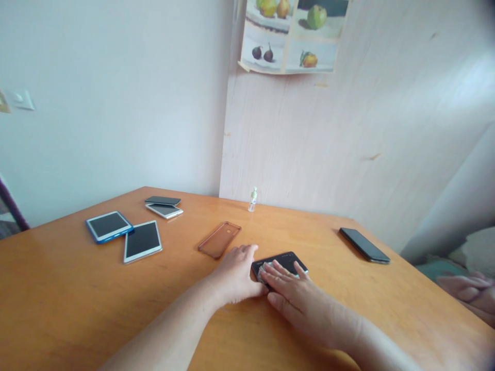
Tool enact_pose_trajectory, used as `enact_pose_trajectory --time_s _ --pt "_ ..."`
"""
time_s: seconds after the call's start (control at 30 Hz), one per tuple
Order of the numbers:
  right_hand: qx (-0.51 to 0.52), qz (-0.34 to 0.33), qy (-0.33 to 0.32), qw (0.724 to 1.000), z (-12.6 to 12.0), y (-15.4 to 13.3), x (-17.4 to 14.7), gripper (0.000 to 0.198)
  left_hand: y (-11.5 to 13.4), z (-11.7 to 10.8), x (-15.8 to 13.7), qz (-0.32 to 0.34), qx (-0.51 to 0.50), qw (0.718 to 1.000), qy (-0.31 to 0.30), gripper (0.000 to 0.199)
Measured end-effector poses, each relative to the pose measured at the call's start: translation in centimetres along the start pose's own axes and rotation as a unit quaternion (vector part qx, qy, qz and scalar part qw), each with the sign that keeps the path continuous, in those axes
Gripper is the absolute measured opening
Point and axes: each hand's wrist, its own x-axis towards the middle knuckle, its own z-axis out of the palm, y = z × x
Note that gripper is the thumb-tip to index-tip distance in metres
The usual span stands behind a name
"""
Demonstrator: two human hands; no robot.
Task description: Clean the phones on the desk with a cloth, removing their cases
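A black smartphone (286,262) lies on the wooden table in front of me. My left hand (240,275) curves around its left end, with the thumb at the near corner and the fingers at the far corner. My right hand (292,291) lies over the phone with its fingers stretched out, pressing a crumpled whitish tissue (263,269) against the surface. The fingers cover part of the tissue and the phone's near side. Just beyond my left hand rests a clear brownish phone case (220,239).
On the left of the table (185,268) lie a blue-edged tablet (109,225), a white tablet (143,241), a dark phone (163,200) and a white phone (164,210). A small clear bottle (252,200) stands near the wall. Another black phone (364,245) is at right.
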Motion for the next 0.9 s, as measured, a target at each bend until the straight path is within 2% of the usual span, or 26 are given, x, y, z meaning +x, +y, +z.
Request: enact_pose_trajectory --time_s 0.07,0.17,0.23,0.3,0.43,0.5,0.57,0.73,0.8,0.9 --pt "-0.018 0.033 0.014 0.999 0.0 0.9 0.0 0.054 -0.1 0.0 0.0 0.006 0.003 1.0 0.001 0.088" --pt "-0.068 0.137 0.055 0.987 0.0 3.5 0.1 0.051 -0.3 0.1 0.1 0.011 0.009 1.0 -0.002 0.09" --pt "-0.089 0.168 0.064 0.98 -0.1 4.3 0.0 0.05 -0.4 0.1 0.2 0.01 0.01 1.0 -0.004 0.089" --pt "-0.086 0.142 0.056 0.984 -0.3 3.6 -0.2 0.051 -0.5 0.1 0.2 0.012 0.007 1.0 -0.003 0.089" --pt "-0.036 0.018 0.012 0.999 -0.5 -0.3 -0.6 0.054 -0.6 0.3 0.2 0.022 0.004 1.0 0.007 0.082" --pt "-0.019 -0.013 0.0 1.0 -0.6 -1.1 -0.7 0.054 -0.6 0.4 0.2 0.021 0.002 1.0 0.01 0.079" --pt "-0.026 0.005 0.01 1.0 -0.5 -0.4 -0.6 0.054 -0.6 0.4 0.2 0.019 0.002 1.0 0.009 0.079" --pt "-0.095 0.137 0.065 0.984 -0.4 3.6 -0.2 0.051 -0.5 -0.2 0.2 0.027 0.01 1.0 -0.013 0.073" --pt "-0.095 0.128 0.071 0.985 -0.4 3.4 -0.2 0.05 -0.4 -0.3 0.2 0.035 0.017 0.999 -0.018 0.067" --pt "-0.047 0.048 0.051 0.996 -0.4 1.1 -0.5 0.051 -0.4 -0.3 0.1 0.047 0.026 0.998 -0.011 0.059"
